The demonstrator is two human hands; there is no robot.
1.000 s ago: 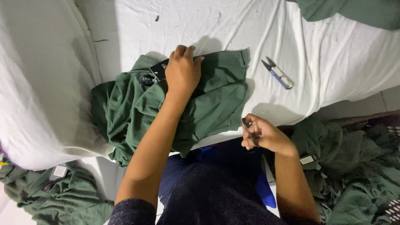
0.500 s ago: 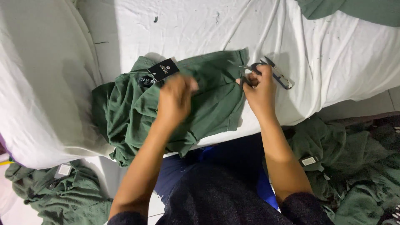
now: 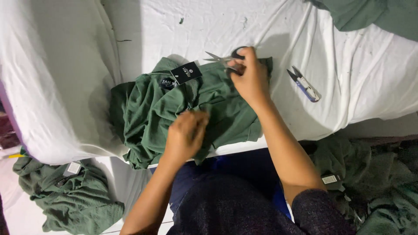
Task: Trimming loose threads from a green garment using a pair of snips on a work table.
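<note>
Nearest the camera, the left hand [image 3: 186, 132] rests with fingers loosely curled on the crumpled dark green knit garment [image 3: 183, 109], pressing its lower folds; whether it pinches any cloth I cannot tell. The garment lies at the near edge of the white cloth-covered table [image 3: 357, 87], with a black hang tag [image 3: 186, 72] at its collar. Farther up, the right hand [image 3: 250, 76] is closed around the black handles of a pair of steel scissors [image 3: 222, 58], blades parted and pointing left over the garment's top edge. To the right, apart from the hand, a small blue-handled thread snip [image 3: 305, 85] lies on the cloth. More green garments [image 3: 69, 196] lie heaped on the floor at the left.
</note>
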